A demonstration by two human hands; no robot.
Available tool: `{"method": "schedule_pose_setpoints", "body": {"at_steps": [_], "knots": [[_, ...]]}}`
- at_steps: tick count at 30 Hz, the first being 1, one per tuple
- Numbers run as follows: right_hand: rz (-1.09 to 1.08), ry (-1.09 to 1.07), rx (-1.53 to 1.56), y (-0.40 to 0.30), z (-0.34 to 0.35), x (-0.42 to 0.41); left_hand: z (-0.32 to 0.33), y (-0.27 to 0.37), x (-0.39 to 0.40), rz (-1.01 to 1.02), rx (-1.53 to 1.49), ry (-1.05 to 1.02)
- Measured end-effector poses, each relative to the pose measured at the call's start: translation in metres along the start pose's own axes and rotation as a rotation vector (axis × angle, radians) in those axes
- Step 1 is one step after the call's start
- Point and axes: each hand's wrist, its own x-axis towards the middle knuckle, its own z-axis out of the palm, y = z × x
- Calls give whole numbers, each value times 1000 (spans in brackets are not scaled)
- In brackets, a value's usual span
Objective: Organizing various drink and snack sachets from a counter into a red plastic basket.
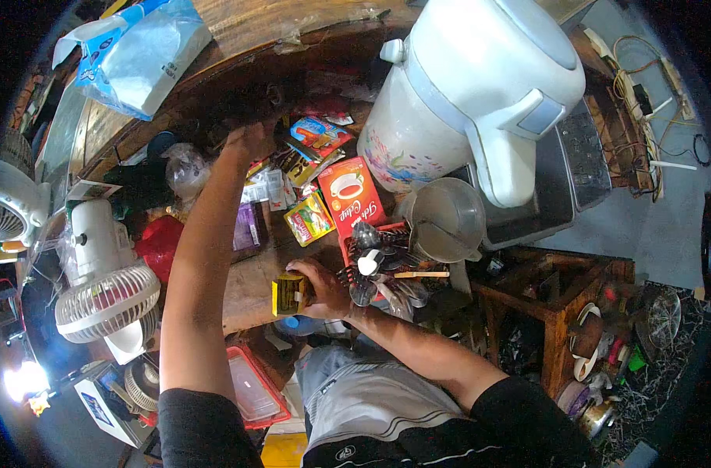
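Note:
My right hand [326,291] is closed around a small yellow box [285,295], held above the front edge of the wooden table [247,292]. One end of that box faces up and looks open, with dark packets inside. My left hand [251,140] reaches into the shadowed back of the table, near several sachets; its fingers are too dark to make out. Between the hands lie a yellow-green sachet [310,219], a purple packet [246,227] and a red tea box [351,192]. Beside my right wrist is a red basket [345,251] of spoons and forks.
A large white flowered thermos dispenser [437,105] and a clear plastic jug [447,219] stand to the right. A white fan [107,298] is at the left, a tissue pack [136,61] on the upper ledge. Below the table is a red-rimmed container [256,389].

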Motion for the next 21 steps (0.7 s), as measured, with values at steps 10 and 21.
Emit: {"method": "schedule_pose_setpoints", "body": {"at_steps": [10,21], "knots": [[-10,22,37,-1,-1,2,23,-11,12,40,-122,-46],[26,18,-15,0,-10,1,16,1,25,-60,41,-143]]}}
